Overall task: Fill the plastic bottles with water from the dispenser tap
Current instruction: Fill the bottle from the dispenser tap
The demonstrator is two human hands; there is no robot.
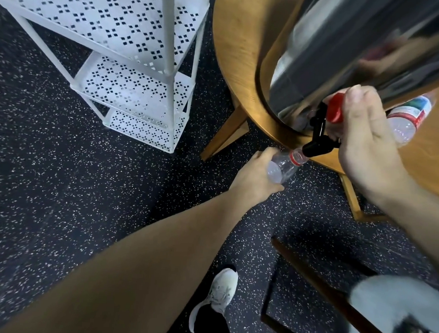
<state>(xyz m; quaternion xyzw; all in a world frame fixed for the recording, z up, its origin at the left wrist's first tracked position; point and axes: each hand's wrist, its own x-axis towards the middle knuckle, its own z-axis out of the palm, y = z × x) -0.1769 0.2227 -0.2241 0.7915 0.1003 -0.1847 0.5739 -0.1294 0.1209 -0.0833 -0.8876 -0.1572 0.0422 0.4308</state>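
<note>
L hand (257,176) wrapped round bottle (284,166), mouth right under tap (318,143) | R hand (367,138) on red lever (335,107), fingers curled | bottle thin, soft, likely crushes; gains weight filling, grip mid-body lightly | second bottle (409,117) lying on table (235,40) by dispenser (346,45)

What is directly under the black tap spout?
The clear plastic bottle, held by the left hand, has its mouth at the spout. The fingers cover its lower body; any water flow cannot be seen.
</note>
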